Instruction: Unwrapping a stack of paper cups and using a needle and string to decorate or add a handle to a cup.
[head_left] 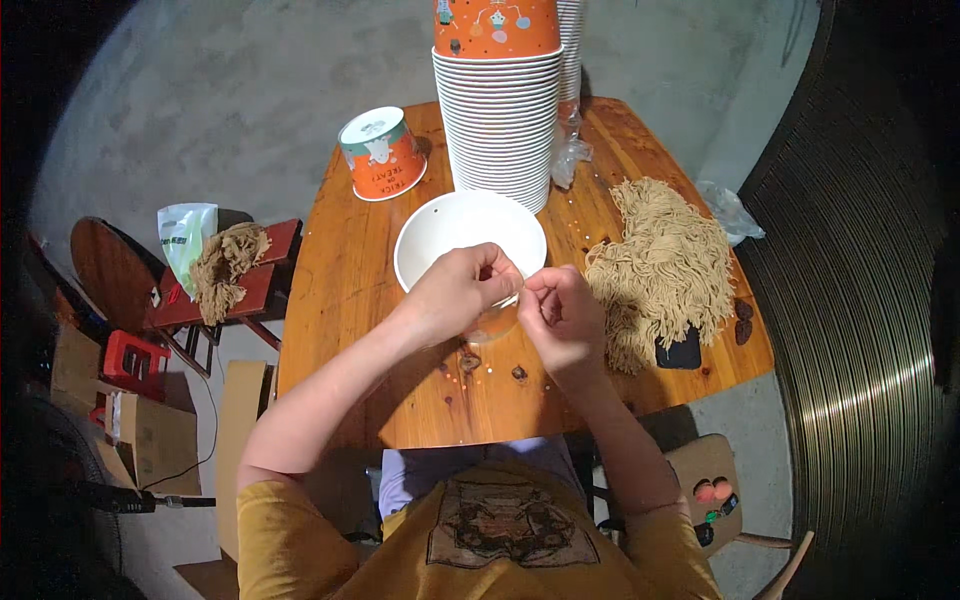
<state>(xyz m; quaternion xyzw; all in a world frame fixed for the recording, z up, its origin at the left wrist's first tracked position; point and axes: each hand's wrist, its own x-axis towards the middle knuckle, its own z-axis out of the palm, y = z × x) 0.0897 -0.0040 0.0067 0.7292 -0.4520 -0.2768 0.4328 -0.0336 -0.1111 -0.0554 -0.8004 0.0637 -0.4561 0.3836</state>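
Observation:
My left hand (450, 297) and my right hand (565, 322) meet over the near rim of a white paper bucket (424, 238), thumbs and fingertips pinched together. Something thin and pale shows between the fingertips, too small to name. Below the hands, a round, see-through shape on the table is partly hidden by them. The bucket's mouth faces up, with a few tiny specks inside. Right of my right hand lies a heap of tan yarn strands (665, 260), with a black piece (679, 349) at its near edge.
Behind the bucket rises a tall stack of white-rimmed paper buckets (500, 120). An orange bucket (385, 165) stands upside down at the wooden table's (340, 330) far left. More yarn (228, 265) hangs over a red-brown folding chair at left. Tiny beads dot the table.

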